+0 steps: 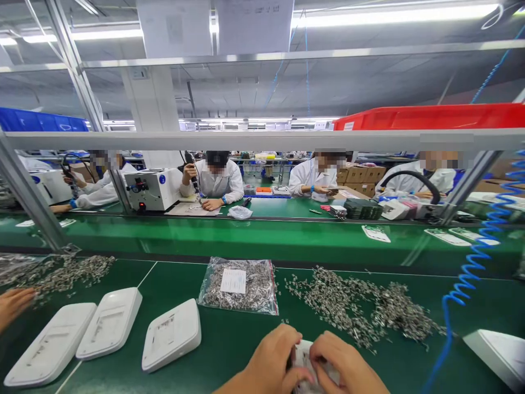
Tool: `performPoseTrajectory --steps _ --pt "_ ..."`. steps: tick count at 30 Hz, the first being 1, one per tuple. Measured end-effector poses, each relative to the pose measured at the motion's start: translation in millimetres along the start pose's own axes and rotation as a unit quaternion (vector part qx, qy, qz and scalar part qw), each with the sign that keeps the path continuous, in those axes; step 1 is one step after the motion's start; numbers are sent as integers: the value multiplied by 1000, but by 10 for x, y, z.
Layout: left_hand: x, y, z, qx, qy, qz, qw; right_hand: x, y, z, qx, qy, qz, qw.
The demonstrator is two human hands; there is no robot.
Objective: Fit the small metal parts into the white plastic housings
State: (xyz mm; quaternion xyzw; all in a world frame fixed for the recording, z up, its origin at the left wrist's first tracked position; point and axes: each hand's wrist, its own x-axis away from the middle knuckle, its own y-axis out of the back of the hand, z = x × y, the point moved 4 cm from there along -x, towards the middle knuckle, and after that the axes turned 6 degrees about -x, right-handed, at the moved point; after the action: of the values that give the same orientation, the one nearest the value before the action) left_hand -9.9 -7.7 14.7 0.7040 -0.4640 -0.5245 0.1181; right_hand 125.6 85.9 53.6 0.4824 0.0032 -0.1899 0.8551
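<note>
At the bottom edge, my left hand (pixel 274 358) is closed round the side of a white plastic housing (pixel 304 353), mostly hidden by both hands. My right hand (pixel 346 361) has its fingers curled and pressed together over that housing; whatever they pinch is hidden. Just beyond the hands lies a loose pile of small metal parts (pixel 340 301), like clips or terminals. A clear plastic bag (pixel 238 284) full of similar parts, with a white label, sits farther back on the green bench. To the left rests a white housing (pixel 172 334) with a recessed compartment.
Two more white housings (pixel 110 322) (pixel 51 342) lie at left, near a co-worker's hand (pixel 16 303) and another metal heap (pixel 77 273). A blue coiled hose (pixel 471 279) hangs at right beside a white housing (pixel 502 353). A green conveyor belt (pixel 254 235) runs behind; several co-workers sit beyond.
</note>
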Motion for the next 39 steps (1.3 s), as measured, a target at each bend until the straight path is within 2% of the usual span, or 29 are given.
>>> performPoseTrajectory --steps 4,7,9,13,19,23,28,34,39 --pt "-42 0 28 -37 137 78 987 170 137 19 25 57 -67 996" --pt "-108 -32 48 -15 162 148 976 255 190 32 28 80 -86 993" --pt "-144 -50 97 -1 161 160 974 254 172 22 33 72 -78 994" --pt "-155 -31 106 17 156 158 975 212 134 40 49 60 -68 995" --pt "-166 9 37 -20 142 173 974 139 119 0 125 48 -69 989" --pt "-219 -26 19 -11 169 182 969 128 80 -20 158 36 -72 984" --pt "-287 -92 -25 -37 264 164 950 152 86 -41 117 15 -94 989" --pt "-277 -97 -38 -12 277 168 946 206 105 -82 62 37 -126 989" --pt "-269 -100 -25 -2 270 169 948 206 93 -61 80 51 -127 987"
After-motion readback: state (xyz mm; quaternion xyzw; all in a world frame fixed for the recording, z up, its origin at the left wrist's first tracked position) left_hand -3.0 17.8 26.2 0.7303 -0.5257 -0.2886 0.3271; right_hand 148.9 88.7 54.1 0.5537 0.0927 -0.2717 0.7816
